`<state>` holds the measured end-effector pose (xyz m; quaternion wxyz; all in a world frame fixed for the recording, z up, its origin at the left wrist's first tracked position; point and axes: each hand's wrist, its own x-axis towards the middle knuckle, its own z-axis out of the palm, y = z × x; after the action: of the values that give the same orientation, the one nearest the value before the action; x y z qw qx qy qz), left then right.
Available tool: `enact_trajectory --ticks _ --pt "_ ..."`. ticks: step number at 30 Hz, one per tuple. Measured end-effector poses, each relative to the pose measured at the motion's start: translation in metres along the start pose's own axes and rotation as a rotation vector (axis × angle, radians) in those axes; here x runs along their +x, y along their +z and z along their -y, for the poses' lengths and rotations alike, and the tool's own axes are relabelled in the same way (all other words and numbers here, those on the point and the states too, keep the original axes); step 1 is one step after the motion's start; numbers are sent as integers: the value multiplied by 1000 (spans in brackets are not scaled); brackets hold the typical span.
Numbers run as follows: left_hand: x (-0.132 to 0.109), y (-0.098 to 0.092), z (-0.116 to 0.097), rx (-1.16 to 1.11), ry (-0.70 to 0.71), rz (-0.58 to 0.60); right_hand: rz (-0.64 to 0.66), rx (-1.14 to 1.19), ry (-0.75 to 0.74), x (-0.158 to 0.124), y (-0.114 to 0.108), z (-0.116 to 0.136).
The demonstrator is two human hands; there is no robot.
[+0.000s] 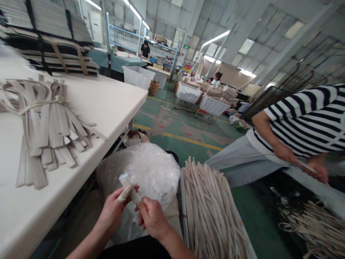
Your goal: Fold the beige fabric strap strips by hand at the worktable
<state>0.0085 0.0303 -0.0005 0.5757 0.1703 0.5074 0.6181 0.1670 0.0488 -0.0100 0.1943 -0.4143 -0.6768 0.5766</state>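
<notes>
My left hand and my right hand meet low in the middle of the head view, both closed on one short beige strip that sticks up between them. The left thumb, wrapped in tape, presses against it. Right behind the hands bulges a clear plastic bag. A heap of long beige strips lies just to the right of my right hand. On the white table at the left rests a tied bundle of grey strips.
A person in a striped shirt sits at the right, handling a strip over more loose strips. Stacked flat material fills the table's far left. White bins, carts and other workers stand farther off on the green floor.
</notes>
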Motion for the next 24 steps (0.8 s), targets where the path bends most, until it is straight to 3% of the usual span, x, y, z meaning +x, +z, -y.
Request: enact_trajectory --ticks 5,9,15,20,24 --pt "-7 -4 15 124 6 87 29 36 -38 1 -3 5" --pt "-7 -4 12 186 2 207 31 85 -91 1 -4 13" --pt "1 -6 4 35 88 -36 -3 -1 -49 3 3 8" --pt "-5 -6 19 196 29 102 -38 -23 -108 3 1 8" --pt "-4 -4 8 87 76 -4 -25 -24 -97 2 -1 7"
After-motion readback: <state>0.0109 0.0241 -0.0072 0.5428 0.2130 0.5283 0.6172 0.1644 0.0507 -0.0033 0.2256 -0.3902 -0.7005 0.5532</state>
